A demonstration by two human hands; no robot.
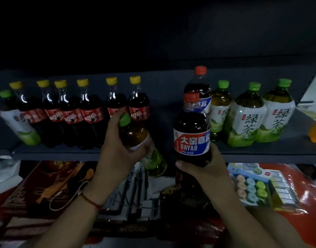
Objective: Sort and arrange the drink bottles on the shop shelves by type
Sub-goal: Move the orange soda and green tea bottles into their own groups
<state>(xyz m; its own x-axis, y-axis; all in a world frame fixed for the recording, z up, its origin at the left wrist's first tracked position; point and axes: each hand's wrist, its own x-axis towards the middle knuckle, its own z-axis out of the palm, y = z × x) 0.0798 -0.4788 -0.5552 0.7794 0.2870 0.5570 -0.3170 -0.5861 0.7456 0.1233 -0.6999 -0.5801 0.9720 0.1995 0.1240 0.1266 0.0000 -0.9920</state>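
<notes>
Colas grouped; left hand gripping green tea bottle, right hand gripping Dayao bottle; stray green tea still left of colas.

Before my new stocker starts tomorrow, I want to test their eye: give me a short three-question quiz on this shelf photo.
1. True or false: the left hand holds a green-capped tea bottle.
2. What cap colour do the cola bottles on the shelf have?
3. The right hand grips: A) an orange-capped Dayao bottle B) a cola bottle C) nothing.

Key: 1 true; 2 yellow; 3 A.
</notes>
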